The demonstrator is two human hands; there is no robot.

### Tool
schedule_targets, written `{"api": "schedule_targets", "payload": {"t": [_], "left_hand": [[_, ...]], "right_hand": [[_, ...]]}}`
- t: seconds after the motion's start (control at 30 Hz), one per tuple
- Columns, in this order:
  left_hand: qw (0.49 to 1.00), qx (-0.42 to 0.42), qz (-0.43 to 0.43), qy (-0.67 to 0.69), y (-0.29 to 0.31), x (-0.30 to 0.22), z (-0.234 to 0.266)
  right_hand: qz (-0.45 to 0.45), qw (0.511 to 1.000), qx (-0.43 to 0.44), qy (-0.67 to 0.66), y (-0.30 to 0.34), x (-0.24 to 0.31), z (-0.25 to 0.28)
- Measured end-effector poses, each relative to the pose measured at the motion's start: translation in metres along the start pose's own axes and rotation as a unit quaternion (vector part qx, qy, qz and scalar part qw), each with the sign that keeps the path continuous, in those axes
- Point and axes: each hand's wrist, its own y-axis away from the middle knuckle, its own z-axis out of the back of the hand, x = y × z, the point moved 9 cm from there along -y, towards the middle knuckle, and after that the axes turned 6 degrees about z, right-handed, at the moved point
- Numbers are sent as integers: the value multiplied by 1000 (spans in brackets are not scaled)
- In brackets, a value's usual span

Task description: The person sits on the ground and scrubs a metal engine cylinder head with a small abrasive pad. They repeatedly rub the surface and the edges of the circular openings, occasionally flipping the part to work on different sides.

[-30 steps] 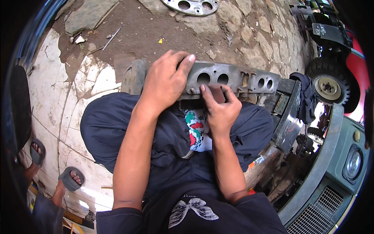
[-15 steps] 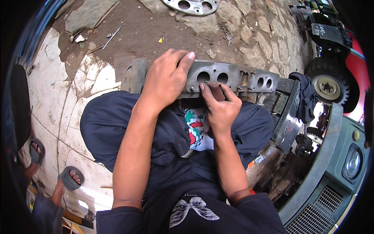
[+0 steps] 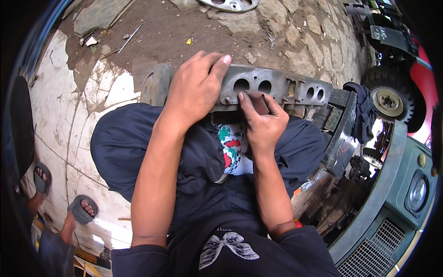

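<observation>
Above my lap lies a long grey metal manifold point(image 3: 282, 90), its flat face turned toward me with several round holes and a few studs. My left hand point(image 3: 196, 90) is closed over its left end, thumb along the top edge, and the fingers behind it are hidden. In my right hand point(image 3: 265, 121), a bent brown piece of sandpaper point(image 3: 258, 105) is pinched between thumb and fingers. It rests against the lower edge of the face, just below the two larger holes.
A round metal plate with holes point(image 3: 230, 4) lies on the dirt ahead, and a thin rod point(image 3: 131, 38) is at the left. To the right stand a green vehicle front point(image 3: 399, 198) and a tyre point(image 3: 386, 101). A person's sandalled foot point(image 3: 83, 209) is at the lower left.
My right hand and the sandpaper have shifted slightly right along the manifold's face. The left hand keeps its hold, and the whole view has moved a little.
</observation>
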Motion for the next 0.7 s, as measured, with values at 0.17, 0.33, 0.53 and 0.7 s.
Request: {"api": "schedule_targets", "payload": {"t": [0.17,0.33,0.53,0.7], "left_hand": [[1000,12,21,-2,-1,0,-1],[1000,4,-3,-2,0,-4,-1],[1000,2,-16,-6,1,-1,-1],[1000,4,0,-7,1,0,-1]], "right_hand": [[16,999,35,21,-5,6,3],[25,998,47,20,1,9,-3],[5,999,35,4,6,3,-7],[-15,999,32,7,2,4,-5]]}}
